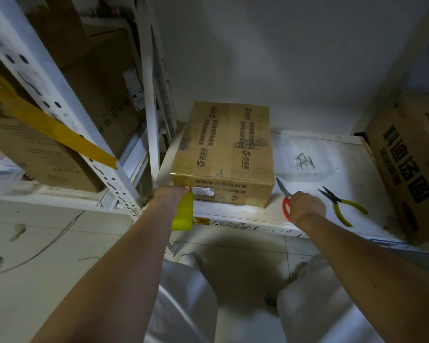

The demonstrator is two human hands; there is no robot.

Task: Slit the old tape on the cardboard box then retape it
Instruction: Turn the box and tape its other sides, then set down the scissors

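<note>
Cardboard box (pixel 224 154) sits on the white shelf (pixel 235 215), its flaps closed, with a strip of tape along the top seam and a small white label on the front face near the left corner. Everything else is placed from this box.

At the box's front left corner, the left hand (pixel 170 194) is curled around the top of a bright yellow object (pixel 183 214) that hangs down past the shelf edge; what the object is cannot be told. The fingers reach the box's lower left corner beside the label.

Just right of the box, the right hand (pixel 306 205) is closed on the red handles of a pair of scissors (pixel 284 196), whose blades point up and away along the box's right side, lying close to the shelf surface. Further right lie yellow-handled pliers (pixel 339 204), apart from the hand. Behind the scissors, to the right of the box's far half, a clear plastic container (pixel 304 157) holds a few small dark metal pieces. Well to the right stands a larger printed carton (pixel 411 164). Left of the box rise the white shelf uprights (pixel 149 95), with more cartons behind them.
</note>
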